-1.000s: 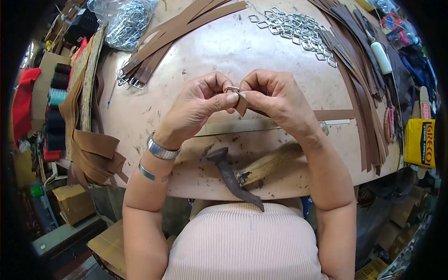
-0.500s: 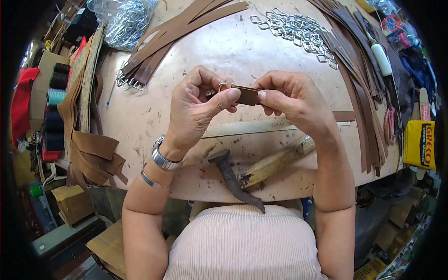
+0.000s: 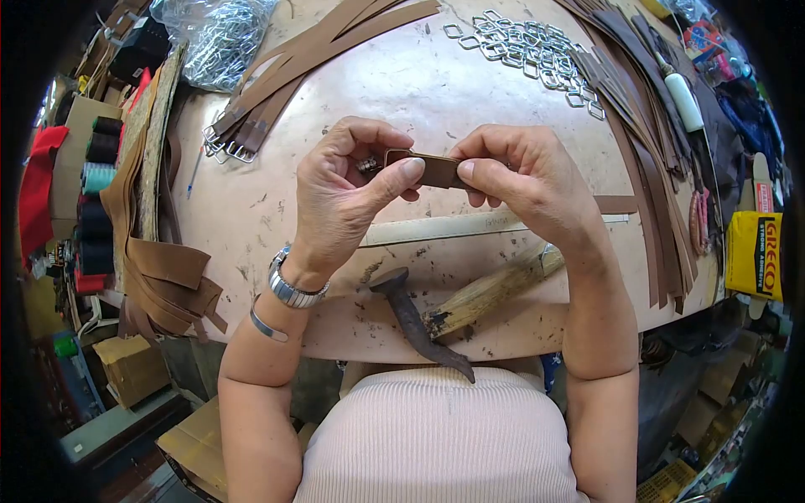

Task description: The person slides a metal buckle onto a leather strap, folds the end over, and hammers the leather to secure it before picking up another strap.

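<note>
Above the worktable, my left hand [image 3: 348, 180] pinches a rectangular metal ring [image 3: 391, 153] and the end of a brown leather strap [image 3: 439, 173] between thumb and forefinger. The strap end appears folded through the ring. My right hand [image 3: 527, 173] grips the same strap a short way along, thumb on top. The strap beyond my right fingers is hidden. Below my hands lie a pale ruler-like strip [image 3: 444, 228] and a hammer with a dark curved iron head [image 3: 411, 318] and a worn wooden handle [image 3: 495, 289].
Loose metal rings [image 3: 532, 50] are piled at the back. Brown straps with buckles [image 3: 277, 96] lie back left, near a plastic bag of metal pieces [image 3: 220, 42]. More straps [image 3: 650, 184] line the right side. A yellow glue container [image 3: 753, 254] and thread spools [image 3: 96, 180] flank the table.
My left hand has shifted slightly left with the ring. The strap's face between my hands is turned a little differently. Both hands keep their hold.
</note>
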Demonstrator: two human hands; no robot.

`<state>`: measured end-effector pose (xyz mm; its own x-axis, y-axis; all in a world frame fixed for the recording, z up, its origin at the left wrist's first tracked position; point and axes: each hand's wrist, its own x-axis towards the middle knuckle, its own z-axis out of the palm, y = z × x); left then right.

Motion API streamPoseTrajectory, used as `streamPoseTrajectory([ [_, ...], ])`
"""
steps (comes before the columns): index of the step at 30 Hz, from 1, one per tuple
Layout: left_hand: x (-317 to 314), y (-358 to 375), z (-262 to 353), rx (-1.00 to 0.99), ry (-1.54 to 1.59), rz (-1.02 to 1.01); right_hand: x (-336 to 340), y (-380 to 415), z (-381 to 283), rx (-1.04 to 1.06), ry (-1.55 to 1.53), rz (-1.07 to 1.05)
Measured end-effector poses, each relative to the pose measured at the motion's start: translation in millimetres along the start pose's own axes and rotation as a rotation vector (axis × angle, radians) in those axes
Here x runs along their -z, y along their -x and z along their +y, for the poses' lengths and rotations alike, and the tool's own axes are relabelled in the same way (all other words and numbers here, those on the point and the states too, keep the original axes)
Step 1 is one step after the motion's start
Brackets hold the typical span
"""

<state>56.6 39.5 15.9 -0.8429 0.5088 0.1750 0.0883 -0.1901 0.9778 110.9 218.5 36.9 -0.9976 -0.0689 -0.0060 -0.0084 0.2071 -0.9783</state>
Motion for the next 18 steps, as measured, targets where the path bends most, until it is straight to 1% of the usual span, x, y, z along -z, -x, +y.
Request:
streamPoseTrajectory([
  [9,1.1,-1.1,-1.4,0.035,0.022,-0.009,-0.7,0.3,-0.5,-0.001,0.015,0.01],
  [14,1.8,-1.5,-2.7,0.068,0.097,-0.012,-0.7,0.1,0.8,0.003,0.028,0.009],
  [18,1.9,-2.2,-4.7,0.068,0.124,-0.009,-1.4,-0.4,0.7,0.0,-0.015,0.004],
])
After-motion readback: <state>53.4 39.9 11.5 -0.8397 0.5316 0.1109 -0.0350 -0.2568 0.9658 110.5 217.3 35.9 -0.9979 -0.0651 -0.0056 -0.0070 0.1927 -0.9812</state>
